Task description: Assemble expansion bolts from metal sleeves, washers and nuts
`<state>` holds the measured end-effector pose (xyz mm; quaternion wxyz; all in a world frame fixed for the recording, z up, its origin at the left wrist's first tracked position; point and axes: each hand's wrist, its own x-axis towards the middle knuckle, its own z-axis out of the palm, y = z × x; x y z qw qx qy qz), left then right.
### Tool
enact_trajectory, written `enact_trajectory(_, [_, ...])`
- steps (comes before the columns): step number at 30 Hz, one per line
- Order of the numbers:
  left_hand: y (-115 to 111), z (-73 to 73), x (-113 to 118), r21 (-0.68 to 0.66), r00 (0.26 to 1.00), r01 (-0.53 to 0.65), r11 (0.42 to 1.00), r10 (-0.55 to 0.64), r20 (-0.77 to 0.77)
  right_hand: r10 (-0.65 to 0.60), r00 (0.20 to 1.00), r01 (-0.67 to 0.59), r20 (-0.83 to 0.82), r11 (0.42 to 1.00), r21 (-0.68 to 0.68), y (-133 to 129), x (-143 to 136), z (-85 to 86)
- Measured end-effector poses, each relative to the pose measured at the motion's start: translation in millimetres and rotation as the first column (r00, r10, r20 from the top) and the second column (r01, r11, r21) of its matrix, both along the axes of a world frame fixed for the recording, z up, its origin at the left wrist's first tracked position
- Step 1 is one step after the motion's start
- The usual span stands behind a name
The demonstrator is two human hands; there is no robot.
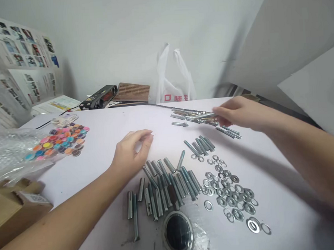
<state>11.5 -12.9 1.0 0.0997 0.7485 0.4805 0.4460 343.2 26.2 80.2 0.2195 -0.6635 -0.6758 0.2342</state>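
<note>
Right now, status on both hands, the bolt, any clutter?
Right hand gripping metal bolt at the rear pile of bolts. Left hand on the table, nothing visible held. Loose metal parts beside left wrist.

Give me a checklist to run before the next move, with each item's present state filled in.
1. Left hand free: ok, nothing shows between thumb and fingers.
2. Right hand has its piece: ok, a metal rod juts from the fingertips.
3. Rod clear of the far bolt pile: cannot tell, it overlaps the pile in this view.
4. Nuts sorted from washers: not ok, they lie mixed.
5. Coloured caps apart from the hardware: ok, grouped off to the left.
</note>
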Motion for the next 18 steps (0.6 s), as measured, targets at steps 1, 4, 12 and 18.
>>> enact_trajectory(1, [1,-0.4,0,-0.036,1.000,-0.012,0.999,0.012,0.005,-0.089,0.995,0.089,-0.033,0.996,-0.003,2,26,-5.4])
enact_trajectory(4, [3,-0.1,0,-0.142,1.000,-0.013,0.990,0.013,0.001,-0.167,0.982,0.167,-0.089,0.986,-0.011,5,87,-28.6])
enact_trajectory(12, [5,0.2,-1,-0.222,0.999,-0.038,0.974,0.040,0.007,-0.227,0.967,0.219,-0.117,0.973,-0.074,13,105,-68.9])
enact_trajectory(18, [5,0.2,-1,-0.226,0.999,-0.037,0.973,0.038,-0.001,-0.266,0.959,0.259,0.097,0.962,0.081,5,105,-66.6])
